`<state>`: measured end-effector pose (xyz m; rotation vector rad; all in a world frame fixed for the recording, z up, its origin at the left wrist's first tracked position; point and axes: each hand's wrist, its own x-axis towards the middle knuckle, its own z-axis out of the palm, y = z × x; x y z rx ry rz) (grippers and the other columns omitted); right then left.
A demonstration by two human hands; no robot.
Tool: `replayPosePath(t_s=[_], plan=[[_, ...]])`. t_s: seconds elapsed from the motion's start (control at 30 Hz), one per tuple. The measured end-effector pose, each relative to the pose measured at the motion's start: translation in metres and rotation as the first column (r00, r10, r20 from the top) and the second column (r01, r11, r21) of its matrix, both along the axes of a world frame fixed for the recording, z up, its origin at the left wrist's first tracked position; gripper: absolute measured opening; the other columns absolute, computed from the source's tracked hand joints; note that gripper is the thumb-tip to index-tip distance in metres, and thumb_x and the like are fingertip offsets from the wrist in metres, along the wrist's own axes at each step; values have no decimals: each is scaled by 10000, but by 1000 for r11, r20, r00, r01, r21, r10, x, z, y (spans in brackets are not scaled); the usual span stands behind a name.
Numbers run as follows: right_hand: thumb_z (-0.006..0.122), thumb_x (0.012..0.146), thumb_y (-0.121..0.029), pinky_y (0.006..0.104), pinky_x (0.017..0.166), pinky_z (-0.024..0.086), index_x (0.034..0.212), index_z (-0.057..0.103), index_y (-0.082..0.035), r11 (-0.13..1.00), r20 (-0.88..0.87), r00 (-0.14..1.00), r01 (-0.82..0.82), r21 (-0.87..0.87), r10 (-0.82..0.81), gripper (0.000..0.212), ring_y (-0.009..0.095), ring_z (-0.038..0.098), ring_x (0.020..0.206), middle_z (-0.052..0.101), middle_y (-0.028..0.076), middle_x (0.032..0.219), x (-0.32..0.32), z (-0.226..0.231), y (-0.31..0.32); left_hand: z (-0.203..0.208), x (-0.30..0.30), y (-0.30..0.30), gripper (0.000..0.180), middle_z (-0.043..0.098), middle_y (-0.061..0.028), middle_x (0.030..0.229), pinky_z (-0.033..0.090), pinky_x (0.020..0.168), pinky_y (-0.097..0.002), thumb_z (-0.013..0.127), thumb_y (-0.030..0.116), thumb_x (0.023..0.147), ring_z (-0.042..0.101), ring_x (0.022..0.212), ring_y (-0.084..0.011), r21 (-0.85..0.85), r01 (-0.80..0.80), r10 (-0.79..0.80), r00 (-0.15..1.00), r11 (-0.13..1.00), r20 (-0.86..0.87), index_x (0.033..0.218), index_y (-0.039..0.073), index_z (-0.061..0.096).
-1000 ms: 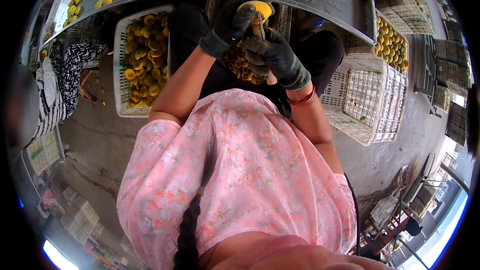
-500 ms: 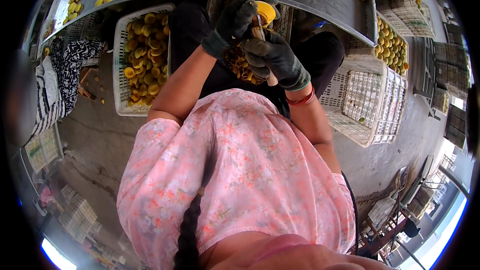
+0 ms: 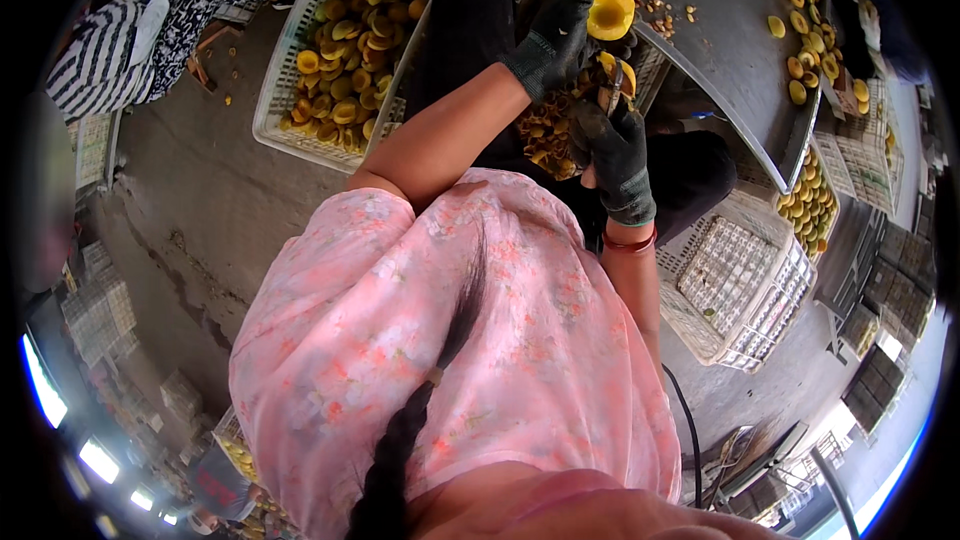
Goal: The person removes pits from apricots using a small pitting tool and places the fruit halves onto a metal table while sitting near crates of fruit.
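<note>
My left hand [image 3: 562, 35], in a dark glove, is closed on a yellow, peach-like fruit half [image 3: 610, 8]. The rounded hollow of the fruit shows. Just nearer to me, my gloved right hand [image 3: 618, 155] grips a small hand tool [image 3: 612, 92] with a light handle; its working end is partly hidden. A yellow strip or piece of fruit [image 3: 624, 75] is by that end, and I cannot tell whether it is stuck there. Below both hands, yellow peelings [image 3: 545, 135] lie heaped between my knees.
A white crate [image 3: 272, 105] of cut fruit halves stands at my left. The metal table [image 3: 715, 35] ahead carries fruit halves [image 3: 798, 50] and scattered pits [image 3: 665, 15]. White crates [image 3: 735, 270] stand to my right, another full of fruit [image 3: 808, 205] behind them.
The view has turned, so the table now lies toward the right. My hands, close together at the fruit before, are apart, with the tool drawn back from the half.
</note>
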<state>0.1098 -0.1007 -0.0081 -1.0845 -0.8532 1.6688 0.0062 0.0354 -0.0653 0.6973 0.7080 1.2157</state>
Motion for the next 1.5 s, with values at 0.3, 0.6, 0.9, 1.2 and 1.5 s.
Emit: replayPosePath(t_s=[0.3, 0.6, 0.9, 1.2, 1.5], plan=[[527, 881, -48, 204, 431, 370, 961, 572, -9, 902, 230, 898, 296, 316, -375, 99, 68, 478, 486, 523, -11, 630, -1, -35, 2, -16, -207, -7, 370, 621, -143, 875, 462, 735, -396, 439, 428, 917, 587, 855, -341, 771, -250, 810, 175, 586, -560, 989, 93, 578], [544, 889, -180, 262, 392, 355, 775, 566, -45, 971, 625, 776, -70, 229, -91, 178, 112, 458, 400, 483, 3, 514, 40, -174, 32, -90, -356, -12, 670, 449, -231, 1293, 349, 979, -460, 404, 550, 878, 434, 1181, -377, 457, -220, 350, -395, 862, -849, 1313, 40, 410], [542, 880, -132, 263, 369, 338, 871, 570, -31, 986, 562, 821, 158, -57, -99, 105, 102, 440, 397, 485, 2, 532, 18, -117, 44, -47, -265, 171, 652, 493, -224, 1228, 332, 994, -460, 485, 541, 841, 422, 1179, -377, 757, 111, 761, -201, 643, -617, 1258, 40, 462], [552, 874, -171, 263, 381, 341, 793, 567, -36, 986, 705, 707, 69, -153, 60, 158, 108, 466, 407, 497, 13, 529, 27, -147, 59, -62, -292, 311, 727, 391, -198, 1362, 282, 1031, -491, 419, 619, 827, 338, 1274, -370, 318, -47, 275, -396, 947, -876, 1387, 171, 304], [562, 754, -151, 407, 441, 426, 956, 598, -87, 901, 993, -55, -428, 72, -106, 215, 321, 563, 501, 541, 150, 563, 14, -168, 83, -44, -282, 364, 633, 570, -193, 1133, 429, 879, -451, 488, 591, 812, 532, 1061, -363, 584, 123, 593, -281, 802, -755, 1224, 110, 495]])
